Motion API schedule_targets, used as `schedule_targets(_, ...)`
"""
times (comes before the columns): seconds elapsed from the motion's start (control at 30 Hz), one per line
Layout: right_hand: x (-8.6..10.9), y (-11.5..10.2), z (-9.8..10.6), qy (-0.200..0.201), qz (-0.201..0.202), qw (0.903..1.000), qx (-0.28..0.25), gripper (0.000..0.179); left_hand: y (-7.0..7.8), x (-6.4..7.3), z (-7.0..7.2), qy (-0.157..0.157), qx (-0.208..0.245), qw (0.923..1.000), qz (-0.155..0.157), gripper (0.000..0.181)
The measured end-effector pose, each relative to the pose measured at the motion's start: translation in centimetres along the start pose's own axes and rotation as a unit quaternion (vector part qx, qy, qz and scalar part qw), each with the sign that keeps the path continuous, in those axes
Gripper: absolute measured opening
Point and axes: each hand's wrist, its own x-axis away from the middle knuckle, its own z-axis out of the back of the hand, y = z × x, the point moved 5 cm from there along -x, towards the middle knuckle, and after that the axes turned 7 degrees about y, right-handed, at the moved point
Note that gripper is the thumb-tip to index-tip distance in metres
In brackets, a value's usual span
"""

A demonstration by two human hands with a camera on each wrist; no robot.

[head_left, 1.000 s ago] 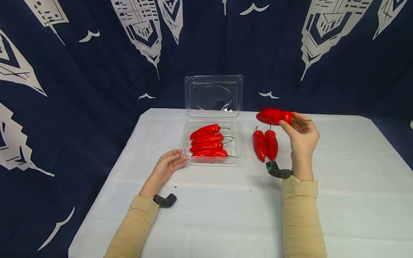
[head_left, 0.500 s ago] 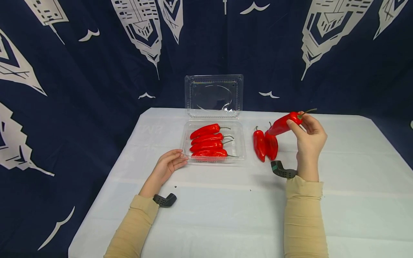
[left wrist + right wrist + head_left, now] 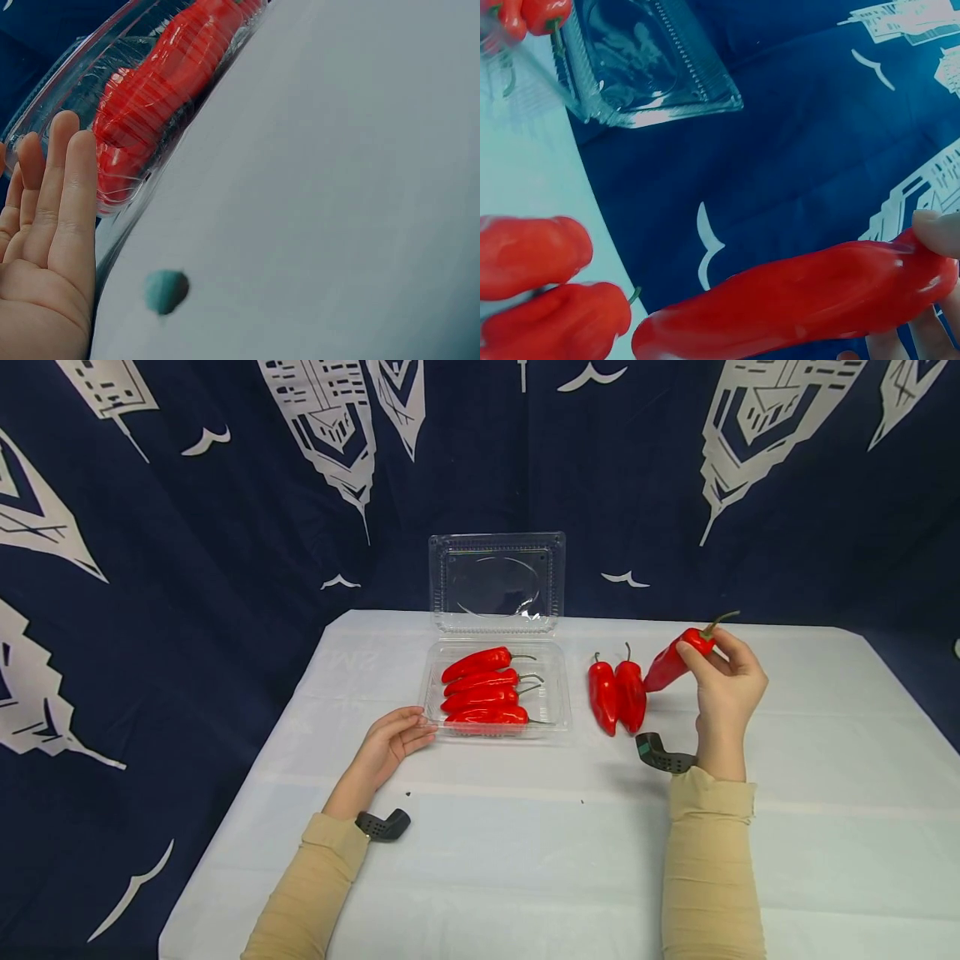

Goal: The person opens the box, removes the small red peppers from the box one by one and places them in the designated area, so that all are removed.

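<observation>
Inside clear box (image 3: 557, 672) — four peppers (image 3: 483, 698) | left hand (image 3: 390, 745) touching box, fingers (image 3: 75, 187) straight | right hand (image 3: 726, 681) pinching another pepper (image 3: 671, 664)

Navy cloth (image 3: 570, 477) w/ wht bldg prints (image 3: 322, 410) behind wht tbl (image 3: 517, 860).

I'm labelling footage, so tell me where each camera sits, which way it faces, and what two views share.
Head: on the head, facing forward and down at a white table; left hand, right hand and sleeves show.
Left wrist: on that wrist, facing the table and plastic clamshell; left hand shows.
Right wrist: on that wrist, facing the raised lid and navy curtain; right fingers show.
Head and right wrist share the held red pepper.
</observation>
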Motion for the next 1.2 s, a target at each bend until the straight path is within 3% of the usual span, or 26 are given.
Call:
schedule_targets(0.3, -0.5, 1.4, 0.2, 0.0, -0.044, 0.9975, 0.055, 0.045, 0.1, 0.0, -0.1, -0.008, 0.0, 1.0, -0.002, 0.021)
schedule_targets(0.53, -0.9, 2.6, 0.2, -0.011, -0.049, 0.9941, 0.096, 0.045, 0.0, 0.0, -0.1, -0.004, -0.003, 1.0, 0.0, 0.02)
schedule_targets(0.73, -2.3, 5.2, 0.6, -0.036, -0.04, 0.9926, 0.109, 0.046, 0.0, 0.0, 0.0, -0.002, -0.001, 1.0, 0.002, 0.02)
schedule_targets(0.83, -2.0, 5.1, 0.4, -0.036, -0.036, 0.9881, 0.145, 0.046, 0.0, 0.0, 0.0, -0.002, -0.001, 1.0, 0.002, 0.02)
schedule_targets(0.97, -1.8, 4.8, 0.2, -0.025, -0.042, 0.9876, 0.149, 0.048, 0.0, 0.0, 0.0, -0.003, 0.0, 1.0, 0.001, 0.021)
schedule_targets(1.2, -1.7, 5.2, 0.1, -0.015, -0.072, 0.9918, 0.104, 0.055, 0.1, 0.0, -0.1, -0.01, 0.0, 0.9999, -0.005, 0.023)
